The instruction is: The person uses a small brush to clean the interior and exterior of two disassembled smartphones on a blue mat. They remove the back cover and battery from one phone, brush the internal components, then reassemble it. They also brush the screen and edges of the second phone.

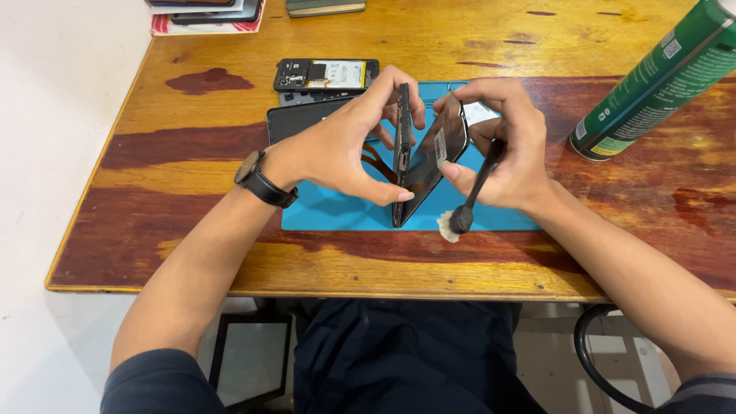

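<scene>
**Two hands parting a phone from its back panel over a blue mat**

A person seated at a varnished wooden table (230, 268) is holding a dark phone body (402, 149) on edge above a blue work mat (330, 211). The left hand (349, 146), with a black wristwatch (259, 180) on its wrist, is gripping the body firmly, thumb at the lower end and fingers curled over the top. The right hand (506, 149) is closing around two things at once: its fingers are pinching the glossy black back panel (433, 157), which is leaning away from the body so the two form a narrow V joined at the bottom, while a black-handled brush (469, 201) is lying tucked in the palm, its pale bristles pointing down near the mat's front edge. Behind the hands, an opened phone with exposed battery (327, 74) is lying flat. A green spray can (659, 80) is standing to the right.
</scene>
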